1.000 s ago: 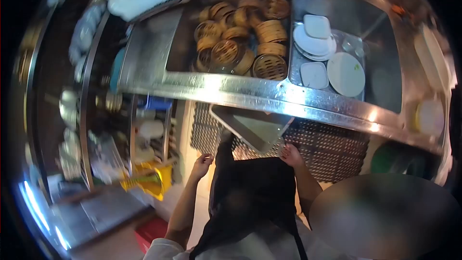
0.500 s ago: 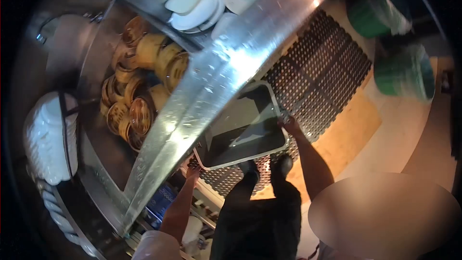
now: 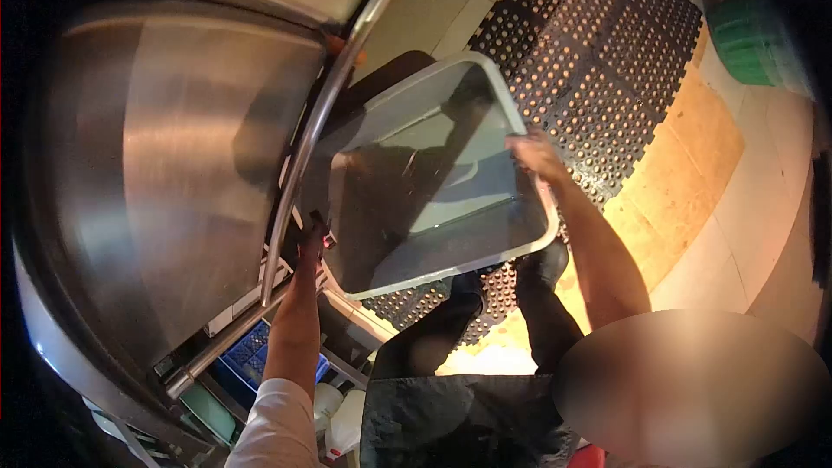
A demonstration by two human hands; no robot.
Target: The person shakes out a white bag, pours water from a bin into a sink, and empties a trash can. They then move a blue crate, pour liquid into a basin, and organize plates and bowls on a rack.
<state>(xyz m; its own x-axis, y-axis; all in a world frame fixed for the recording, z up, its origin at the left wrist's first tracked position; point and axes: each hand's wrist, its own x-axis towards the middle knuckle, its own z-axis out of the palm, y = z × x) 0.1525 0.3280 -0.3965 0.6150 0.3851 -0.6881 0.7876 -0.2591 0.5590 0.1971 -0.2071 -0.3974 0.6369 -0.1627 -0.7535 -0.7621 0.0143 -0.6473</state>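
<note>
A large grey rectangular plastic tub with a pale rim spans the middle of the view, its inside facing up at me. No loose items can be made out in it. My right hand is closed over its right rim. At the tub's left edge, beside a steel rail, my left hand grips the side; its fingers are in shadow and partly hidden. Below the tub's near edge show my dark shoes.
Close on the left are a curved steel surface and a steel rail. A black perforated mat covers part of the floor. A green bin stands at right. Low left sits a blue crate.
My view has swung downward, so the steamer baskets and plates have left it. The tub looks larger, and its left part is no longer behind the steel ledge. Both hands remain at its sides.
</note>
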